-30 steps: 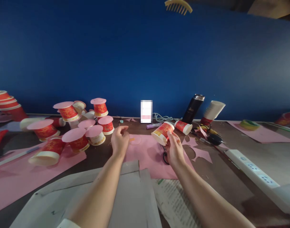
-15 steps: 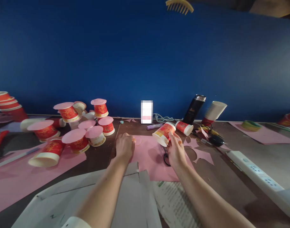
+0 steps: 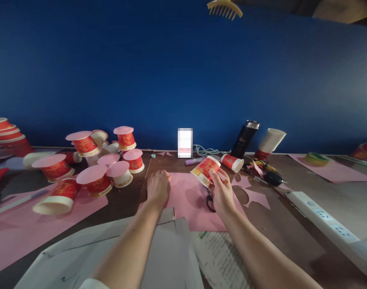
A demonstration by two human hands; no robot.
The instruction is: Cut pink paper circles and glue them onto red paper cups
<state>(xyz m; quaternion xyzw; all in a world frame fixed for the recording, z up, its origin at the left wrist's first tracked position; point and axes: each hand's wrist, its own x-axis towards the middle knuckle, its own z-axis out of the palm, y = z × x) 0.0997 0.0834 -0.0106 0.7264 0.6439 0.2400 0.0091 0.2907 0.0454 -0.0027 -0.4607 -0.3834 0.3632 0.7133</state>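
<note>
My right hand is closed around a red and gold paper cup, tilted with its white-rimmed mouth toward the lower left. Just below the cup, beside the palm, shows the black handle loop of scissors; whether the hand also holds them I cannot tell. My left hand rests low with curled fingers at the left edge of a pink paper sheet. Whatever those fingers may hold is hidden. Right beside its fingertips lies a pale pink paper circle on the sheet.
At left stand several red cups topped with pink paper discs. Another cup, a black thermos, pink scraps and a power strip are at right. A white cardboard piece lies in front. A blurred white rectangle stands behind.
My right hand and the cup have shifted very slightly left. The left hand stays by the sheet's edge. The view has moved a little; the other things keep their places.
</note>
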